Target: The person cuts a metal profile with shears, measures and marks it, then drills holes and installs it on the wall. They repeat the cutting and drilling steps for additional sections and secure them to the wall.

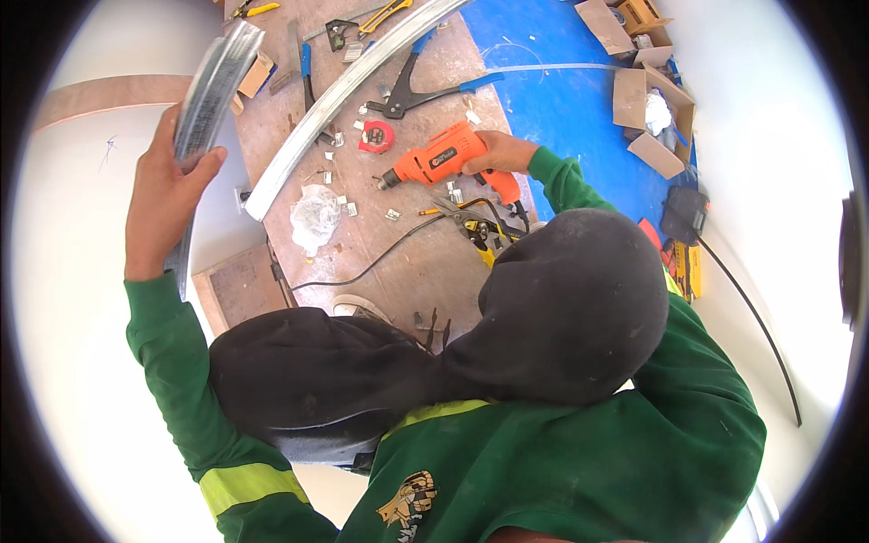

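Note:
My left hand (167, 195) is closed around a curved galvanized metal channel (217, 86), raised at the left beside the white wall. In my right hand (503, 152) is an orange power drill (442, 156), its chuck pointing left over the wooden board. A second curved metal strip (330, 109) crosses the board between my hands. Just beyond the drill lie a red tape measure (377, 137) and a hand riveter with blue handles (407, 98). Yellow-handled snips (480, 237) rest near the drill's grip. A crumpled clear plastic bag (314, 219) is left of the chuck.
The drill's black cord (376, 261) curves over the board (398, 294). Farther away are a combination square (339, 34) and a yellow utility knife (386, 16). Open cardboard boxes (670, 145) stand on the right by blue sheeting (566, 104). My shoe (358, 306) touches the board's near part.

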{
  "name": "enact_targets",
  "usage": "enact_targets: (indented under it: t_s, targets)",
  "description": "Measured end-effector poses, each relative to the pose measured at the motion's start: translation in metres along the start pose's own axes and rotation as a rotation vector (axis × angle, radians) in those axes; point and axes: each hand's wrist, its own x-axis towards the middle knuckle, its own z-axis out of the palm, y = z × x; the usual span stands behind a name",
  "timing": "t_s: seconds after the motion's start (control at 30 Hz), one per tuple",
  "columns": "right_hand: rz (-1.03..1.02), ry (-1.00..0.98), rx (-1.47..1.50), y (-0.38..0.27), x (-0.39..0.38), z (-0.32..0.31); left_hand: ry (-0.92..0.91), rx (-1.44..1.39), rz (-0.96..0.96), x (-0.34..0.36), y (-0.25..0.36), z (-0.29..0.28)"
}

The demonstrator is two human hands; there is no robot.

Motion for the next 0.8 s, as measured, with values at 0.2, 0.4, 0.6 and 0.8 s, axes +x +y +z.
enact_targets:
  t_s: [0.2,0.4,0.6,0.8]
  targets:
    - [-0.005,0.245,-0.563,0.003,0.003,-0.006,-0.133,-0.081,-0.032,0.014,-0.012,0.027]
    - [0.001,0.286,-0.488,0.010,0.001,-0.004,-0.138,0.047,0.064,0.021,-0.027,0.046]
    - [0.260,0.108,0.340,-0.011,-0.008,0.005,-0.142,0.062,0.207,0.016,-0.015,0.047]
    - [0.448,0.068,0.542,-0.062,-0.007,0.015,-0.167,0.142,0.267,0.023,0.005,0.048]
